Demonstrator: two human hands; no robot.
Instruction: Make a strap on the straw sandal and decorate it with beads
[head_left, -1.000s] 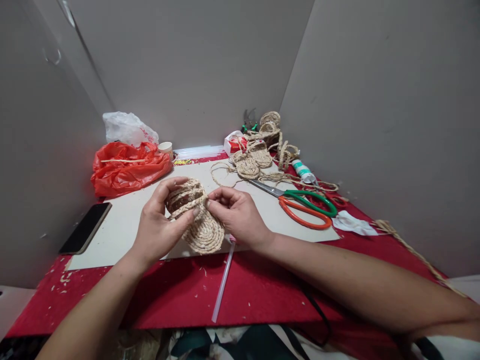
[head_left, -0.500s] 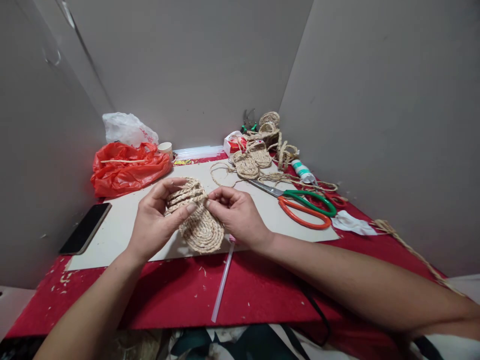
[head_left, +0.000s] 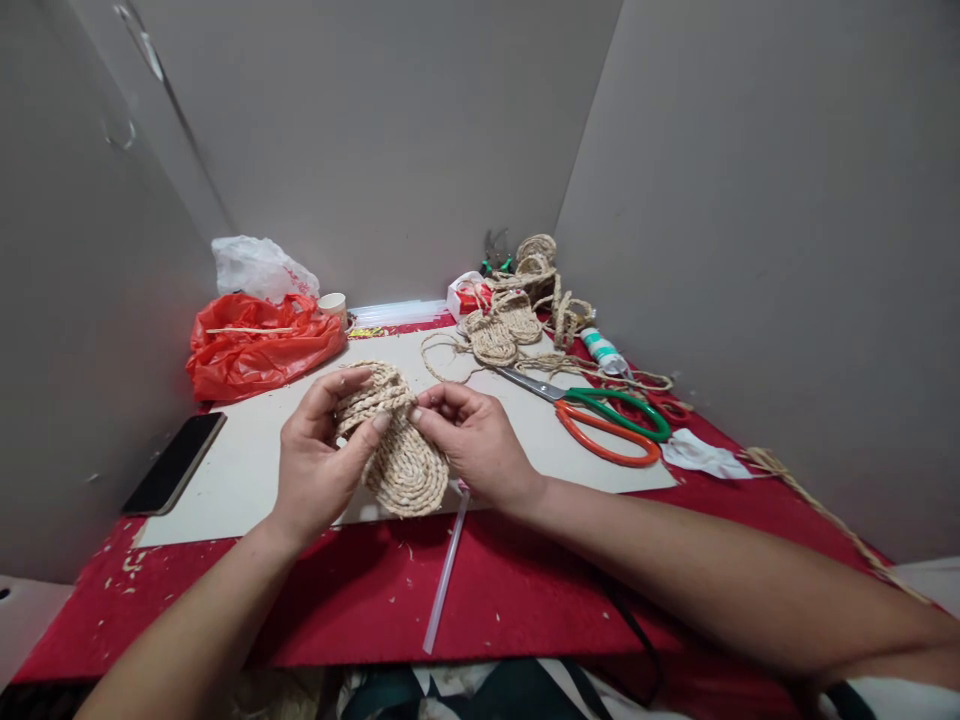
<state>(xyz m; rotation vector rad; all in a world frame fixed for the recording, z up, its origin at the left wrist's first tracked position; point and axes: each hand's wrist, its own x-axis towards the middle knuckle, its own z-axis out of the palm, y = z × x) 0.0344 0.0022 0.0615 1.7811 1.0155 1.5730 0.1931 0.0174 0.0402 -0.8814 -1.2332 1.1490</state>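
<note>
Between my hands is a small woven straw slipper (head_left: 409, 470), its coiled sole facing up and its heel pointing toward me. My left hand (head_left: 322, 450) grips the strap end, thumb on top and fingers around the far side. With thumb and fingertips, my right hand (head_left: 480, 440) pinches the slipper's right edge where strap and sole meet; whether a strand is in that pinch is too small to tell. A clear glue stick (head_left: 446, 575) lies below my right hand, its upper end partly hidden.
White board (head_left: 255, 460) covers part of the red cloth (head_left: 360, 600). Scissors (head_left: 600, 420) with green and orange handles lie right, near straw slippers (head_left: 491, 338) and cord. A phone (head_left: 176, 465) and a red plastic bag (head_left: 262, 355) are left; a paper cup (head_left: 332, 305) stands behind.
My left thumb and fingers have shifted slightly on the strap end. The slipper stays in both hands, and the whole view has moved a little.
</note>
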